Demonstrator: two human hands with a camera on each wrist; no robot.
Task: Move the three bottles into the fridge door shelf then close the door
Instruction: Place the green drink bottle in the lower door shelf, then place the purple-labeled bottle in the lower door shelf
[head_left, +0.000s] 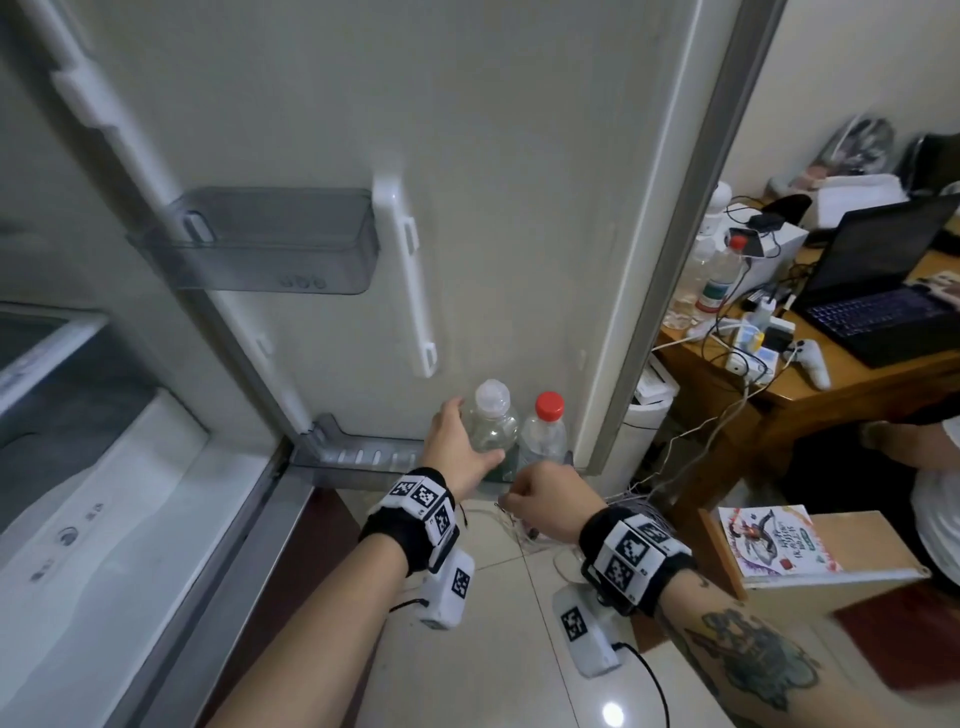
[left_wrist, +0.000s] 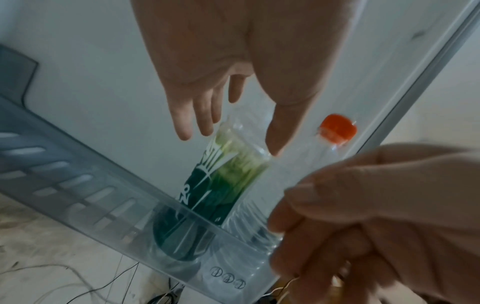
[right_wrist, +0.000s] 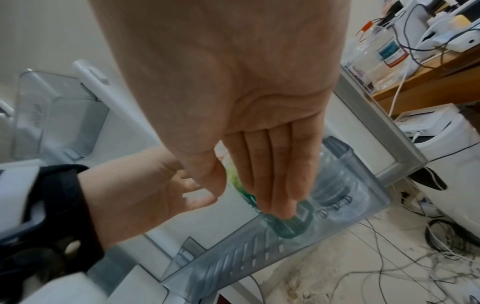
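Two clear ribbed plastic bottles (head_left: 491, 426) in smoky door shelf (head_left: 358, 457); left hand (head_left: 460, 447) spread open, touching one; right hand (head_left: 543, 501) loosely curled, empty

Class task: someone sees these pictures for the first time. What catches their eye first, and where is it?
Two clear bottles stand in the lowest fridge door shelf: a red-capped bottle near the door's outer edge, a green-labelled bottle beside it. The left hand spreads open at the green-labelled one. A cluttered wooden desk with a laptop sits to the right.

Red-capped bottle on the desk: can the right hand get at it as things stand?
Probably not yet: the red-capped bottle stands beyond the open fridge door's edge, while the right hand is low by the door shelf.
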